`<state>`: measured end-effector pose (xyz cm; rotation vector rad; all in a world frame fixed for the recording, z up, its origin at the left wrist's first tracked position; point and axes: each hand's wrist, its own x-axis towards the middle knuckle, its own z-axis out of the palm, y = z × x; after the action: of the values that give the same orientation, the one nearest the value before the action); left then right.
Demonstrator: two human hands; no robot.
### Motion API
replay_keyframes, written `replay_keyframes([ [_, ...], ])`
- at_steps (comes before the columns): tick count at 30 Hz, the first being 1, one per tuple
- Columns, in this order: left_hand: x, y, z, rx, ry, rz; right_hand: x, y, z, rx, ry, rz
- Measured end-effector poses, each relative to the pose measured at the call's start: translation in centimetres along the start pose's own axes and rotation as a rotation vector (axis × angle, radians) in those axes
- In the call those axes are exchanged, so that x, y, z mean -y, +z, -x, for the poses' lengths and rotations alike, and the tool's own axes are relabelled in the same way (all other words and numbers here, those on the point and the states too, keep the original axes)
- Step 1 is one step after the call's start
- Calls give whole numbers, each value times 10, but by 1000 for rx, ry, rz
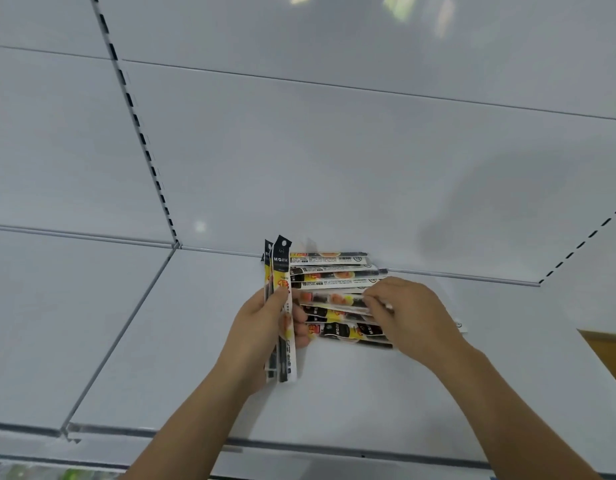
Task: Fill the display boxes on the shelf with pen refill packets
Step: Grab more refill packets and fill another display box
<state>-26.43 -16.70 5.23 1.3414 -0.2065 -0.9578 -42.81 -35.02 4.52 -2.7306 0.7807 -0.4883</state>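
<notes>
Shelving in pale grey fills the view, its slotted upright (140, 133) running down on the left to the back corner of the shelf (161, 341). Next comes the left hand (261, 327), fingers and thumb curled round a small bundle of pen refill packets (281, 306) held upright on end, hang-hole tabs up; I judge it serves as a holder, keeping gathered packets squared and together while the other hand works. Right of it, a loose fan of more packets (337, 292) lies flat on the shelf against the back panel, long sides stacked front to back, which leaves each end easy to pick. The right hand (410, 313) rests over that fan's right end, fingertips (369, 301) pinching one packet's end, probably to lift it across to the bundle. No display box is plainly visible, so filling seems not yet begun. At the far right edge a brown surface (611, 351) shows.
</notes>
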Motion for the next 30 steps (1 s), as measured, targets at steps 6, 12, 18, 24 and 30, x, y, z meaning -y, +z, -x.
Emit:
replay_keyframes([
  [6, 3, 20, 5, -28, 148, -25, 44, -18, 14, -128, 338, -592],
  [12, 9, 38, 6, -8, 201, -60, 85, 13, 34, -17, 200, -495],
  [18, 1, 11, -1, -30, 139, 87, 31, 20, 13, -136, 112, -19],
  [24, -3, -14, -11, -31, 93, -4, 21, 16, -18, 190, 50, 81],
  [30, -1, -20, -10, 37, 39, 78, 14, -2, -21, 181, 48, 160],
])
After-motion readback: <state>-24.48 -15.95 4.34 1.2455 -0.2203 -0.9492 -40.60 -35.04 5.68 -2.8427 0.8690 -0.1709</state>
